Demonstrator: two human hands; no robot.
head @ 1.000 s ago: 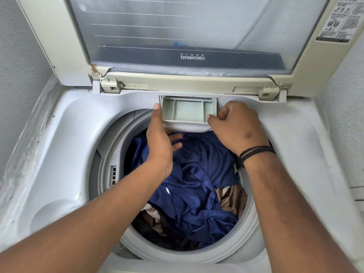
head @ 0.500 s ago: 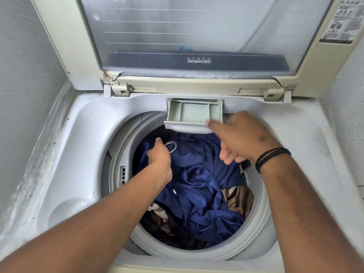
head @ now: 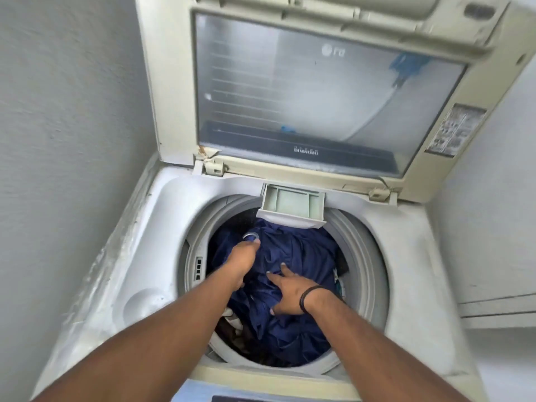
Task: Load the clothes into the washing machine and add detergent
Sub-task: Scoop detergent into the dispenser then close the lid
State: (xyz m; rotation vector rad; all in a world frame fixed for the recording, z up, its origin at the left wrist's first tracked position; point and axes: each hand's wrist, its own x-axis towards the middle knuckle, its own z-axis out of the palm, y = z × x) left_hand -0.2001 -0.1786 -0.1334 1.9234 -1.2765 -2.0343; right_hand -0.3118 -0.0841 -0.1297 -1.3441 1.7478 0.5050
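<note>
The top-loading washing machine (head: 156, 256) stands with its lid (head: 304, 97) raised. Dark blue clothes (head: 304, 250) fill the drum (head: 365, 265), with a brown and white cloth (head: 232, 329) showing underneath at the front left. The pale detergent drawer (head: 293, 203) is pulled out over the drum's back rim and looks empty. My left hand (head: 243, 258) is down in the drum with its fingers curled round a small grey ring-shaped thing (head: 251, 237) at the top of the blue pile. My right hand (head: 290, 294) presses on the blue clothes with fingers spread.
A grey wall (head: 72, 140) runs close along the machine's left side, and a white wall (head: 493, 227) along its right. A label sticker (head: 455, 129) sits on the lid's right frame. The control panel edge (head: 246, 397) lies at the bottom of the view.
Both hands left the detergent drawer and dropped into the drum. My left hand now grips the grey ring, and my right hand moved down onto the blue clothes. The camera pulled back and up.
</note>
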